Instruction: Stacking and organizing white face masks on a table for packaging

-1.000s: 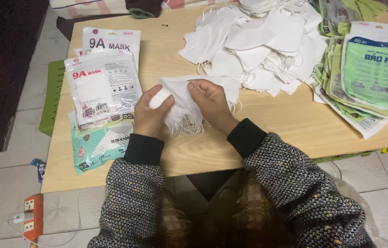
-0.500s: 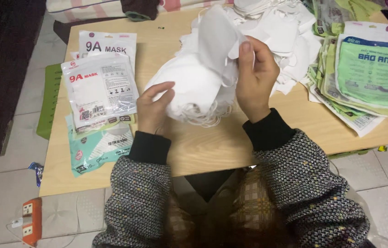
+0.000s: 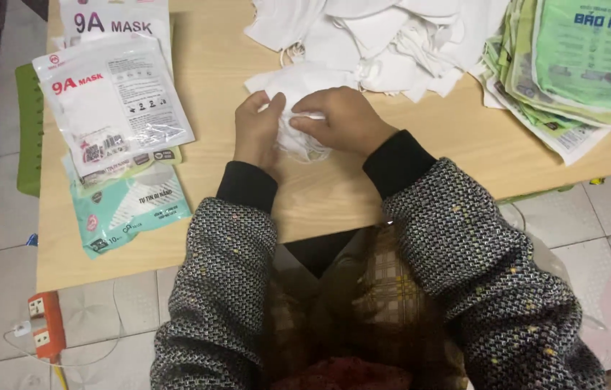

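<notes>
Lowering masks [image 3: 298, 123] to table [image 3: 334, 195], hands [image 3: 258, 130] together

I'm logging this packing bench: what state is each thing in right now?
left hand: grip closed on the white mask.
right hand: pressing the white mask from above.
white mask: folded, flat on the wooden table.
loose mask pile: heaped, unpacked.
clear mask packs: filled, stacked flat.
green pouches: flat, fanned in a stack.
</notes>
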